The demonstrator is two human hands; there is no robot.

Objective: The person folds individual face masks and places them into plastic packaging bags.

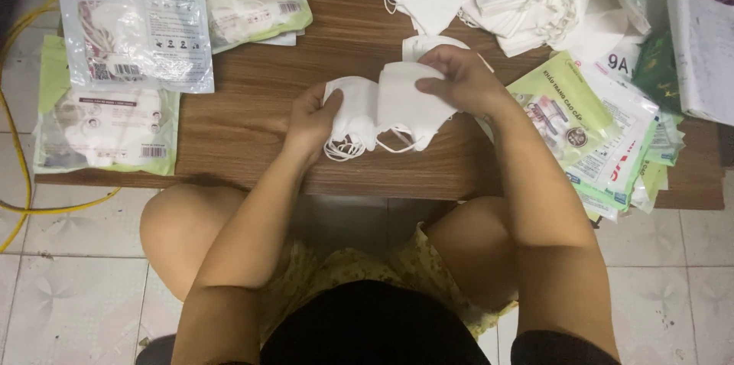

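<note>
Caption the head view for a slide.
Both hands, left and right, hold white face masks over a wooden table.

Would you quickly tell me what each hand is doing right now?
Left hand: closed on the left end of the white face masks.
Right hand: closed on the right part of the same masks.

White face masks (386, 109), folded flat & stacked overlapping, held just above wood table edge btwn my hands. Ear loops dangle loose below. Top one is tilted, its point facing down.
</note>
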